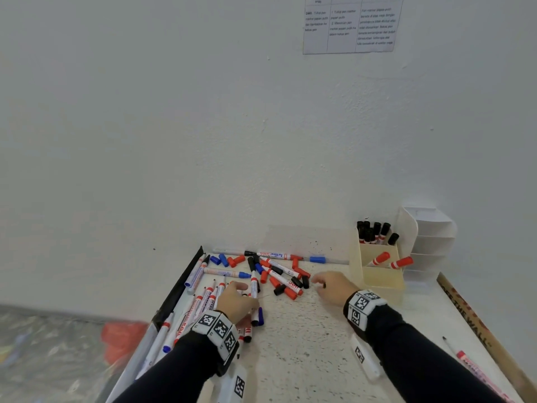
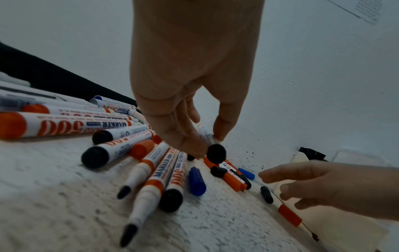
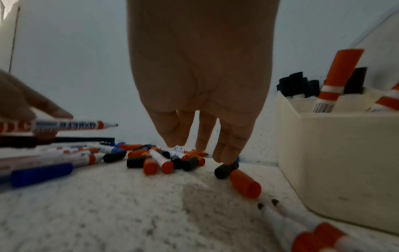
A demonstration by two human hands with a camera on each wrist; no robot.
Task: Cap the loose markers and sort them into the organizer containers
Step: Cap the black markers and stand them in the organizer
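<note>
- We are looking down at a speckled white table pushed against a white wall, with a printed sheet taped high on it.
- A cream organizer is sitting at the table's far right, just beside the wall; its back compartment is holding black-capped markers standing upright, and the next one is holding two red-capped markers leaning to the right.
- A white tiered rack is standing just behind and to the right of the organizer.
- A pile of loose markers and red, blue and black caps is lying across the far middle of the table, between our two hands and the wall.
- A row of uncapped markers is lying along the table's left edge, tips pointing toward the wall.
- Our left hand is pinching one uncapped marker between thumb and fingers, lifting it clear of the table in the right wrist view, its tip pointing away from us.
- Our right hand is hanging over the pile's right edge, fingers pointing down and loosely spread, gripping nothing we can see.
- A black cap is lying right under those fingertips; we cannot tell whether they are touching it.
- A red cap is lying just beside the black one, on its near side.
</note>
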